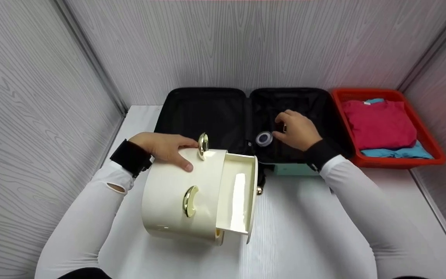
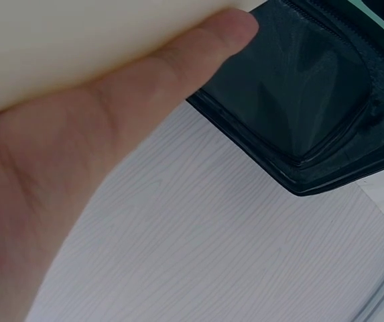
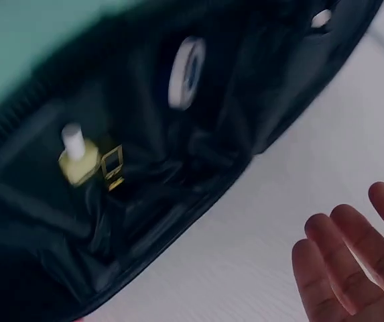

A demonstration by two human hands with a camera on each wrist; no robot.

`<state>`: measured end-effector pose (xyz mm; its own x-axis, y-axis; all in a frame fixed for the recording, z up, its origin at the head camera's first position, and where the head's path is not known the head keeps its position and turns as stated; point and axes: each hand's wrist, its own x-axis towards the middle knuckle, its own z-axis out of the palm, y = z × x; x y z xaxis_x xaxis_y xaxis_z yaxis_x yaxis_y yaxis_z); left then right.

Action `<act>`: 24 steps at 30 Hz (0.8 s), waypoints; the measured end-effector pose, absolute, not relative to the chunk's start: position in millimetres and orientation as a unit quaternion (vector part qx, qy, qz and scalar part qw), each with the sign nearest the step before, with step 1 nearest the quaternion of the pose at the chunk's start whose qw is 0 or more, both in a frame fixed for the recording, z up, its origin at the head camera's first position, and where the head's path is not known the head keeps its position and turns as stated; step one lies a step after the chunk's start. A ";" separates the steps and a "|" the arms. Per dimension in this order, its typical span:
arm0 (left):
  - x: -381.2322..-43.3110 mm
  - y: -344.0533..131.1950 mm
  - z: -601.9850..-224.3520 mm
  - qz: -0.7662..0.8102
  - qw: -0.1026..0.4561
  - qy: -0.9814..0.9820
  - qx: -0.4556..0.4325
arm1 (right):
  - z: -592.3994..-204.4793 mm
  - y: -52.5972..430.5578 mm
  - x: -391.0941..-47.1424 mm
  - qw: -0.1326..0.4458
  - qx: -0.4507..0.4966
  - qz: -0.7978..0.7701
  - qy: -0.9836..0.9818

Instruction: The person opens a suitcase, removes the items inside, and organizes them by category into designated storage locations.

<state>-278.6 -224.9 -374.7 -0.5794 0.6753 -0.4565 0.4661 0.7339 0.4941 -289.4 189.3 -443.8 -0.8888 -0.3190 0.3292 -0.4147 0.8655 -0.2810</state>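
A cream storage box (image 1: 180, 193) with gold handles leans tilted over the front of the suitcase, one drawer (image 1: 236, 193) pulled out to the right. My left hand (image 1: 165, 149) grips the box at its back left, thumb on the cream face and a fingertip close to one gold handle (image 1: 203, 145). Over the right half of the open black suitcase (image 1: 207, 112), my right hand (image 1: 298, 130) hovers with loosely bent fingers and nothing in them. A round, flat container (image 1: 263, 138) lies beside its thumb. The right wrist view shows a small yellowish bottle (image 3: 79, 161) with a white cap.
A red basket (image 1: 401, 162) with folded pink (image 1: 378, 124) and blue clothes stands right of the suitcase. Wood-grain panels (image 1: 246, 42) rise behind and at both sides. Part of a mint-green object (image 1: 296, 169) shows under the suitcase's front edge. A gold buckle (image 3: 112, 166) lies near the bottle.
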 end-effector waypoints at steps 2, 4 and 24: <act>-276.9 -225.5 -375.4 0.163 0.323 0.874 0.324 | -445.1 186.0 -301.8 0.129 0.200 0.136 -0.962; -274.8 -225.4 -375.9 0.162 0.325 0.875 0.321 | -449.0 183.2 -312.7 0.122 0.210 0.102 -0.965; -263.4 -211.8 -376.0 0.169 0.327 0.871 0.324 | -488.4 171.9 -333.4 -0.048 0.228 -0.064 -0.970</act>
